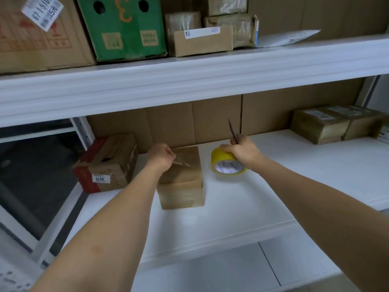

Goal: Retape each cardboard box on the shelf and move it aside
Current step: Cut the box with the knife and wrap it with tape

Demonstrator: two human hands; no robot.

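Left hand (pixel 161 158) pinching tape — right hand (pixel 242 151) gripping roll (pixel 226 165)

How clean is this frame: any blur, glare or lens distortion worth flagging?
Head view: the wide lens bows the upper shelf edge; the white label at top left is smeared by blur; a soft glare patch sits on the shelf board in front of the taped cardboard box; both hands, left and right, are fairly sharp.

Single head-worn view, looks forward and down along both forearms at white shelf (pixel 273 186); left hand (pixel 161 157) and right hand (pixel 242 151) mid-frame, close; upper shelf (pixel 189 76) above hands.
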